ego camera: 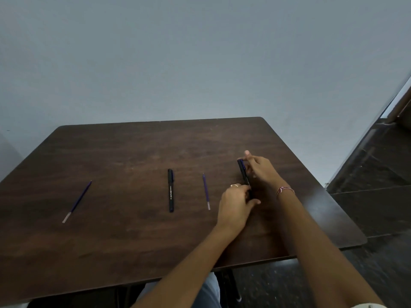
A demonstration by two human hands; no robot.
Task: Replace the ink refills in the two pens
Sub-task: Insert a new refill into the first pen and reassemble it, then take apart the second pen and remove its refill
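on dark wood table (133,152) | fingers (241,190) of left hand (234,206) and right hand (263,172) grasping slim black pen (243,172)

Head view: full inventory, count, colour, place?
lying pen: 1, black, capped, table centre
held pen: 1, black, right of centre, in both hands
ink refills: 2, purple with pale ends, one far left, one between the pens
table: 1, dark brown wood
wall: 1, blue-grey, behind table
bracelet: 1, red and white, right wrist
ring: 1, pale, left hand
left hand: holds held pen's near end
right hand: holds its far end
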